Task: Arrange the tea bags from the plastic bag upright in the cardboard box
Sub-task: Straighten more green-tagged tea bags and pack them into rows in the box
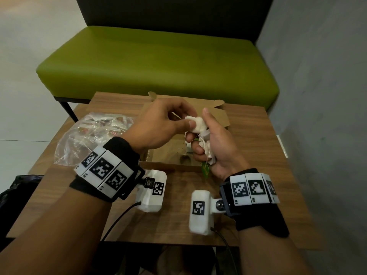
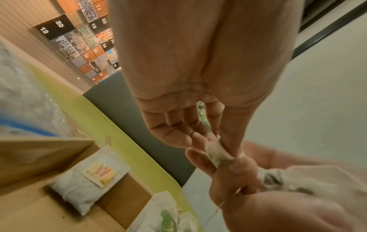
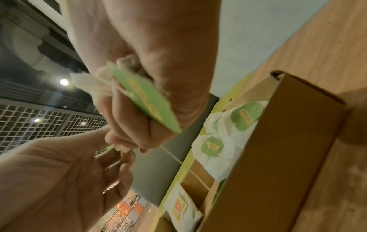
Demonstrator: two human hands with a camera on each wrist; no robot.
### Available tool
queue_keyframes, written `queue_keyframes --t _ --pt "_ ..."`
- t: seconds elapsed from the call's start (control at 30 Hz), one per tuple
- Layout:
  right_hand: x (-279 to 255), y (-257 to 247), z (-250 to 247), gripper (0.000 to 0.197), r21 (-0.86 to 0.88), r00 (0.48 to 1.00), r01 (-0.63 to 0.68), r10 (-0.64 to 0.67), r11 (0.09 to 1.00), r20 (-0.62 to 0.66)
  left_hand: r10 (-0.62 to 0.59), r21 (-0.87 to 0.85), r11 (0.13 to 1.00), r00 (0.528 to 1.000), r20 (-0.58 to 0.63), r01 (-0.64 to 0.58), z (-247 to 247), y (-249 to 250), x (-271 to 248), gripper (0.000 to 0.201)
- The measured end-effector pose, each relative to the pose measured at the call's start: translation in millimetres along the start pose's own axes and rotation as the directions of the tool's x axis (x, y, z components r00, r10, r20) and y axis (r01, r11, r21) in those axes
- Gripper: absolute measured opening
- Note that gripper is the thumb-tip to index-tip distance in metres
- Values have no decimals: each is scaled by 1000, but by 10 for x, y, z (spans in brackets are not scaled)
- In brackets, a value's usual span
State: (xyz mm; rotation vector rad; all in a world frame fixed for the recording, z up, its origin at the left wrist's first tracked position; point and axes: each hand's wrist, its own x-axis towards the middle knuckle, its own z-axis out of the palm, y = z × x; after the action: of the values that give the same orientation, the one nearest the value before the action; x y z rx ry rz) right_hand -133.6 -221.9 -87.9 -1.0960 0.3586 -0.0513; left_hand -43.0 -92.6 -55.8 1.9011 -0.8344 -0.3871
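Above the open cardboard box (image 1: 220, 118), my left hand (image 1: 170, 124) pinches one white tea bag (image 1: 197, 124) between thumb and fingers; the same tea bag (image 2: 217, 153) shows in the left wrist view. My right hand (image 1: 208, 143) grips a bunch of tea bags (image 1: 206, 147), with a green tag (image 1: 205, 169) hanging below it; that green tag (image 3: 147, 100) sticks out of the fist. Inside the cardboard box (image 3: 282, 150) lie tea bags with green tags (image 3: 246, 117) and one with an orange tag (image 2: 103, 173). The clear plastic bag (image 1: 93, 133) with more tea bags lies left of the box.
Everything sits on a small wooden table (image 1: 172, 219). A green bench (image 1: 158, 62) stands behind it, with a grey wall (image 1: 321, 76) on the right. A black bag (image 1: 14, 195) sits at the table's left front corner.
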Motion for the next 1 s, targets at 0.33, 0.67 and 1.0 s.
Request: queue_keyframes --t 0.33,0.67,1.0 --pt "-38 -1 -33 18 -250 990 139 -138 958 22 46 -47 998 997 -62 -49 -45 19 -7 4" --pt "-9 38 -54 29 -509 914 305 -397 805 -81 89 -111 988 980 -176 -109 -60 -85 67 4" --pt "-36 13 -29 6 -538 871 333 -471 775 -138 -2 -291 957 999 -45 -11 1 -60 49 30"
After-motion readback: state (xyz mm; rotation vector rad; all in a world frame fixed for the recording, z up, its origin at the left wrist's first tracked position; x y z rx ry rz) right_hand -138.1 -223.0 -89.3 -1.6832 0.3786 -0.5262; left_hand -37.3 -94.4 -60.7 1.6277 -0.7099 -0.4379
